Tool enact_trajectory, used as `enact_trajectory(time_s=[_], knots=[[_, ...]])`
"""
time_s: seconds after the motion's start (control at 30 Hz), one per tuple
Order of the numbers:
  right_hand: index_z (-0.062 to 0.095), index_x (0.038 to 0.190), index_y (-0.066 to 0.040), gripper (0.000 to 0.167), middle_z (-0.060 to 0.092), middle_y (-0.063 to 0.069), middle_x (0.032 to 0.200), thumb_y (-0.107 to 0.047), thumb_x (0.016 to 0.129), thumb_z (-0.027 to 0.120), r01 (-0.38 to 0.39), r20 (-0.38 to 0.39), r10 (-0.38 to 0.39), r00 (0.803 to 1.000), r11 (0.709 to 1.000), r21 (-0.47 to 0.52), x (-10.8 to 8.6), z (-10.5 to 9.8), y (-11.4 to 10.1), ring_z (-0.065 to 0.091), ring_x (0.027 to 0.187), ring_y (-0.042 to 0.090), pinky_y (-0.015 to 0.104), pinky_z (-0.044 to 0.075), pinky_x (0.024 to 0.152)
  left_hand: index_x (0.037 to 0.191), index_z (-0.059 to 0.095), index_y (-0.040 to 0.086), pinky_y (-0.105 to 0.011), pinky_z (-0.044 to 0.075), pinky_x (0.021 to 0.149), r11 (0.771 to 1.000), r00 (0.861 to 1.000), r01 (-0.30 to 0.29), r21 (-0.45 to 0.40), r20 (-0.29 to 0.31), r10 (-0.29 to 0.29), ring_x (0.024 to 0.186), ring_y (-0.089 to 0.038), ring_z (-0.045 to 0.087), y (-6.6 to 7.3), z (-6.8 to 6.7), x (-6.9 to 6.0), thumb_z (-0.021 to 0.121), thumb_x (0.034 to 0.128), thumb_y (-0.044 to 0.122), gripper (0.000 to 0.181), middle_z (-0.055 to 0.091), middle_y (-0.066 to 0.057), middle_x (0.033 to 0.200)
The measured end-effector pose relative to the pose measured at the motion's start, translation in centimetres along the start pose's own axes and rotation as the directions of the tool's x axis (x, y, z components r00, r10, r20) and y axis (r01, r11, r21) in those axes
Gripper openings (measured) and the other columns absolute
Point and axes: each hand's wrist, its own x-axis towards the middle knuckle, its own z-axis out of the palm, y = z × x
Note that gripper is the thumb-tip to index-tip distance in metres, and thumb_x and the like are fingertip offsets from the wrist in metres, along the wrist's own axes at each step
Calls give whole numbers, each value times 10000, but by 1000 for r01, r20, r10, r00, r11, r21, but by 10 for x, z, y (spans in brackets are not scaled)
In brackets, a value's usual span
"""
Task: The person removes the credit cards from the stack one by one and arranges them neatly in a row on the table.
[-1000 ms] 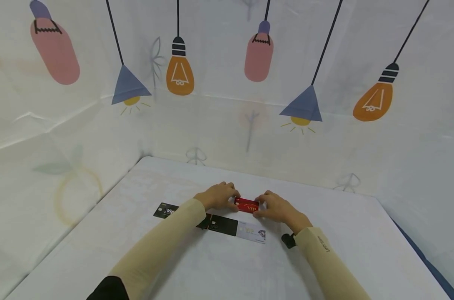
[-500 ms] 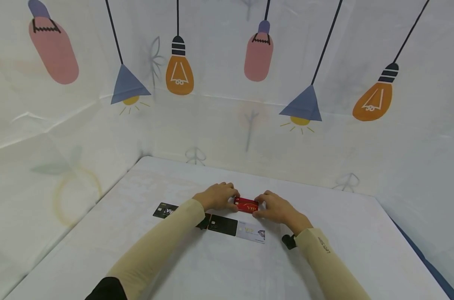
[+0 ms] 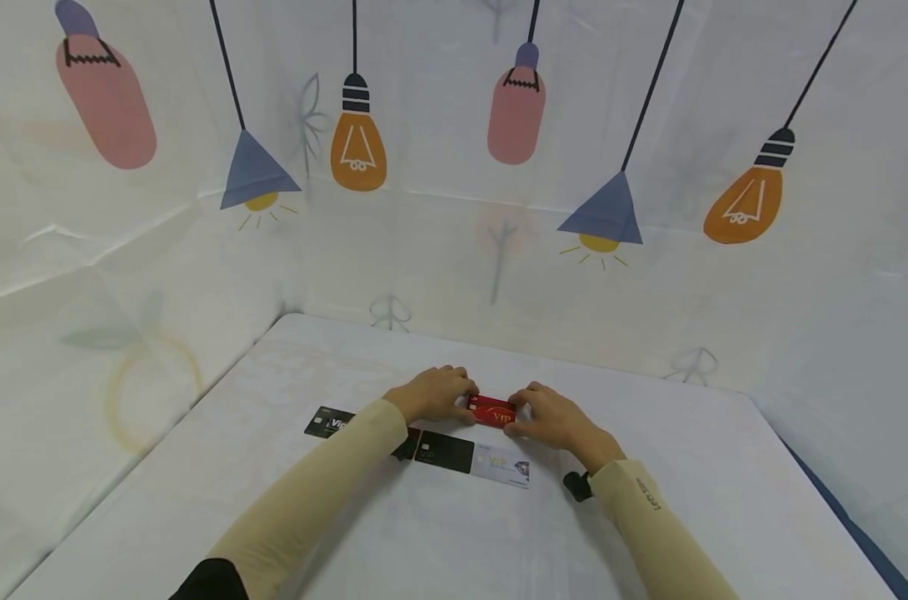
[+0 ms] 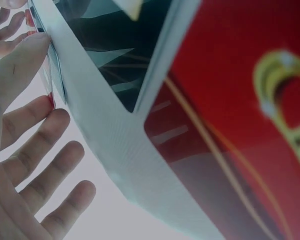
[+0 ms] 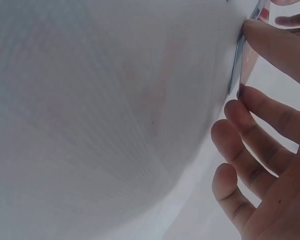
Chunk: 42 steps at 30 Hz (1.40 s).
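Observation:
A red VIP card (image 3: 493, 411) lies crosswise between my hands near the middle of the white table. My left hand (image 3: 431, 394) pinches its left end between thumb and forefinger, with the other fingers spread in the left wrist view. At its right end my right hand (image 3: 555, 417) grips the card the same way; in the right wrist view the thumb (image 5: 275, 47) sits on one edge and the forefinger on the opposite one. Whether the card touches the table is hard to tell.
Nearer me a row of cards includes a black card (image 3: 326, 422), another black card (image 3: 444, 451) and a silver-white card (image 3: 501, 465). My left sleeve covers part of the row. Close to the left wrist camera lies a red card with gold (image 4: 230, 125). A printed cloth (image 3: 439, 250) hangs behind.
Both hands keep their grip on the red VIP card, with almost no movement. The head view has shifted very slightly.

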Motion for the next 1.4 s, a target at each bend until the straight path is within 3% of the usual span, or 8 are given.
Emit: enact_trajectory(time_s=[0.33,0.7,0.97,1.2,1.4], knots=[[685,1270,-142,534,662,14,1189,-429,840,819,27,-26,-28,999,999,-42,-5,-3,-1,596,1072,219,484,503,969,1371,630,216,-354,454,999,999,999,-42,29,-17,42,1119,-173,549,1,-2,-4,700,912,542,568,606,4,1273],[675,1303,-116,597,670,46,1208,-436,825,833,47,-87,-55,995,995,-85,-18,-7,-4,608,1133,255,489,497,987,1381,605,198,-353,457,994,991,989,-104,79,-96,111,1181,-195,545,6,-4,-10,672,934,534,563,594,-25,1304],[707,1262,-134,564,681,8,1138,-423,801,856,87,-140,-97,985,993,-75,-31,-11,2,620,1045,209,448,540,907,1350,620,200,-321,458,958,987,981,-150,49,-119,155,1117,-165,546,13,-8,-11,681,938,524,528,593,7,1252],[718,1249,-165,544,668,-1,1073,-444,801,848,111,-178,-121,977,992,-64,-44,-19,11,545,854,149,321,504,696,1372,618,183,-337,462,961,983,973,-186,0,-139,184,1077,-161,552,19,-7,-9,730,900,529,596,592,2,1242],[713,1254,-173,536,665,4,1079,-447,811,840,133,-187,-147,971,987,-87,-56,-22,14,545,853,140,306,490,683,1368,631,198,-316,456,978,975,970,-210,-67,-141,199,1098,-138,540,24,-7,-7,739,888,537,597,592,23,1253]])
